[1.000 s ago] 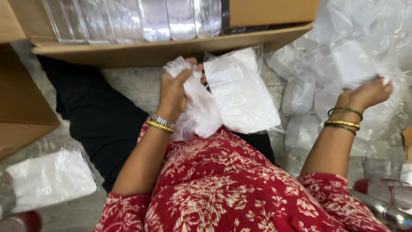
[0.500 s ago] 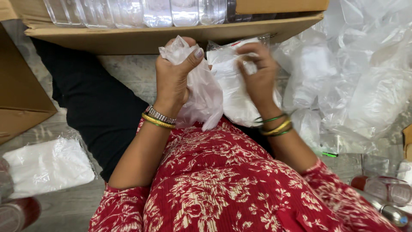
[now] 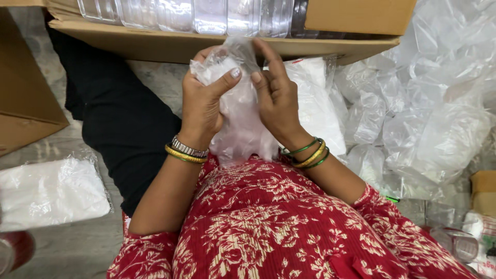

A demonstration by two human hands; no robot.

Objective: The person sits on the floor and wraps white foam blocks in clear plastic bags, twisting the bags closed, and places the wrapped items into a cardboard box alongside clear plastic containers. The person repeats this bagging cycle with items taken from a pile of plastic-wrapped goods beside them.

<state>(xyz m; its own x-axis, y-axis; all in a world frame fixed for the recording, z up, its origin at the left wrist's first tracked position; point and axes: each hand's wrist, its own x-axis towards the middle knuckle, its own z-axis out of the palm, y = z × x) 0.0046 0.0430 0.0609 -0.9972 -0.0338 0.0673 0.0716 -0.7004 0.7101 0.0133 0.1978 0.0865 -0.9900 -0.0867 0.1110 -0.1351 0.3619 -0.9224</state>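
A: Nearest the camera, what is there?

B: A red dress with a cream flower print [image 3: 268, 227] fills the lower middle. On the floor [image 3: 67, 248] to its left lies a flat clear packet of white material [image 3: 49, 192], and a red-capped object shows at the bottom left corner, too cropped to name.

A: And the hands?

B: Both are raised together just above the lap. The left hand [image 3: 204, 106] and the right hand [image 3: 276, 98] are closed on the same thin clear plastic bag [image 3: 240, 121]. It sits between the two palms, its crumpled top pinched between the left thumb and the right fingertips, its lower end hanging down to touch the dress.

A: Anything beside them?

B: Just behind the right hand rests another white-filled clear pouch [image 3: 315, 103]. To the right spreads a heap of loose clear bags [image 3: 423, 103], and a small brown carton corner [image 3: 483, 191] shows at the right edge.

A: Farther off?

B: A large open cardboard box [image 3: 170, 46] runs along the top, with a row of clear plastic containers [image 3: 206, 15] standing inside. Another cardboard flap [image 3: 26, 103] lies at the far left.
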